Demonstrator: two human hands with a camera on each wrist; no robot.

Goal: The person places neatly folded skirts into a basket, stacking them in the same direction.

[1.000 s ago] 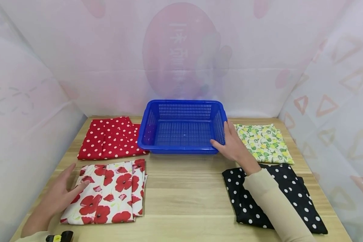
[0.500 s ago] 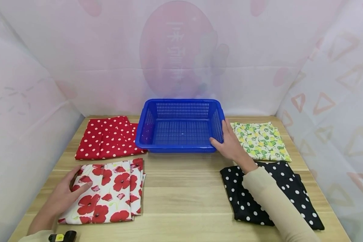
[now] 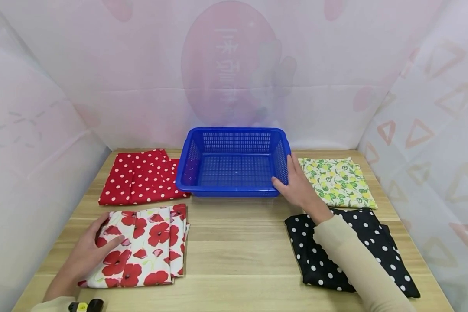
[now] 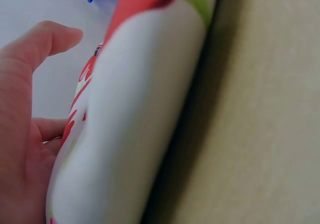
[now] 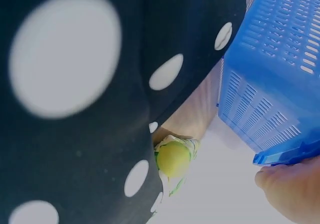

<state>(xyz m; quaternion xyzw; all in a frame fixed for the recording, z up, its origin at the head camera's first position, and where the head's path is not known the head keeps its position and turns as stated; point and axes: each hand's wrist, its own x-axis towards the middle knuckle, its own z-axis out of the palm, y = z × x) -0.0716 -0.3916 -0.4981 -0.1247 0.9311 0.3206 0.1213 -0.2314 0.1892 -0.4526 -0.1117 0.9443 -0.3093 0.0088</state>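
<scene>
A blue plastic basket (image 3: pixel 236 171) stands at the back middle, its inside bare. My right hand (image 3: pixel 298 184) grips its front right corner, thumb over the rim and fingers along the outer side. In the right wrist view a fingertip (image 5: pixel 282 181) lies right at the basket's rim (image 5: pixel 285 156). My left hand (image 3: pixel 87 253) is at the left edge of a folded white cloth with red poppies (image 3: pixel 140 247). Its thumb reaches over the cloth's top; in the left wrist view the thumb (image 4: pixel 47 41) stands apart from the rolled fold (image 4: pixel 115 119), other fingers partly hidden behind.
A folded red polka-dot cloth (image 3: pixel 136 177) lies back left, overlapped by the basket's corner in the head view. Back right is a lemon-print cloth (image 3: pixel 339 182). A black polka-dot cloth (image 3: pixel 320 260) lies in front of it, beneath my right forearm. Printed fabric walls surround the wooden table (image 3: pixel 234 242).
My left hand has moved right and slightly forward, from beside the poppy cloth to its left edge, with the thumb further over it. The right hand stays on the basket.
</scene>
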